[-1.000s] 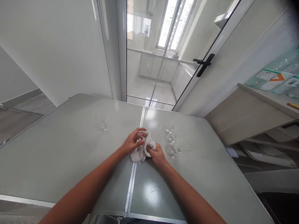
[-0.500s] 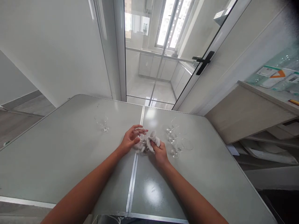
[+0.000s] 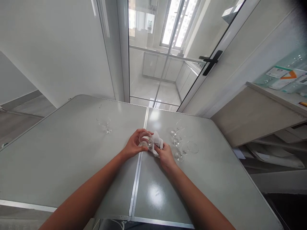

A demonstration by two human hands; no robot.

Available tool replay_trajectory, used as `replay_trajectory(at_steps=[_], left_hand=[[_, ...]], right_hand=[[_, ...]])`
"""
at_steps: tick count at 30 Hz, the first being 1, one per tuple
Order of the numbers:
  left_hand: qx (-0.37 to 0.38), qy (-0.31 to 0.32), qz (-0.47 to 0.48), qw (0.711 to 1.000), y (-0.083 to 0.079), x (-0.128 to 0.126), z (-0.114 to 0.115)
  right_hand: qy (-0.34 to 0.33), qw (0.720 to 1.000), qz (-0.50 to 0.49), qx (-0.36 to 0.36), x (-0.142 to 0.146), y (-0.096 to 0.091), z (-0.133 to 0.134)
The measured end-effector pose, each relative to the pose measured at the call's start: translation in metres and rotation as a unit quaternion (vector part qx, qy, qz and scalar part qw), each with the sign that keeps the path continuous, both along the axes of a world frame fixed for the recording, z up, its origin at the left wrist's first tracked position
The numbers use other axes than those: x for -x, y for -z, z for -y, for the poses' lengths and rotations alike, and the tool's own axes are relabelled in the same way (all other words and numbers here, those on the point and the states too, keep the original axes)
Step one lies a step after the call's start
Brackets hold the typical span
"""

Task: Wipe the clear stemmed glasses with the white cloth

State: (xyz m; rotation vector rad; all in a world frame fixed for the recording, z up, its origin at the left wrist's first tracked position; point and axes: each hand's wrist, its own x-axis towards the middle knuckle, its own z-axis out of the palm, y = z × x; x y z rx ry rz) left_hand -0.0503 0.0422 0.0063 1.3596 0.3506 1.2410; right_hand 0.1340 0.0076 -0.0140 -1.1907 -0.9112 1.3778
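My left hand (image 3: 134,143) is wrapped round the bowl of a clear stemmed glass (image 3: 145,139), whose mouth is turned toward me and to the left. My right hand (image 3: 165,154) grips a white cloth (image 3: 157,140), bunched against the foot end of that glass. The cloth and fingers hide the glass's stem and foot. To the right, several more stemmed glasses stand close together, one with its foot (image 3: 179,156) nearest me. Another stemmed glass (image 3: 105,125) is by itself on the left.
The grey table (image 3: 79,153) has a metal seam (image 3: 135,191) down its middle. Beyond its far edge is a glass door with a black handle (image 3: 212,62). On the right, a wooden shelf (image 3: 271,111) holds wrapped plastic bottles (image 3: 285,76).
The cloth is gathered nearer the glass, and its loose part under my left hand has drawn up. My left fingers have closed round the bowl, which now shows its round mouth.
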Motion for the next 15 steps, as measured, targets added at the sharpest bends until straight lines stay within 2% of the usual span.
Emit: replay_trajectory(at_steps=[5, 10, 15], left_hand=[[-0.016, -0.027, -0.014, 0.999, 0.0032, 0.0009, -0.0014], [-0.037, -0.033, -0.03, 0.998, 0.0054, 0.0004, -0.0012], [-0.045, -0.076, -0.021, 0.996, 0.0075, 0.0006, -0.0011]], right_hand=[[0.066, 0.998, 0.012, 0.013, -0.0024, -0.0004, -0.0008], [0.033, 0.999, -0.018, -0.001, -0.0006, 0.0017, -0.0019], [0.058, 0.997, 0.054, -0.012, -0.002, 0.0078, -0.0028]])
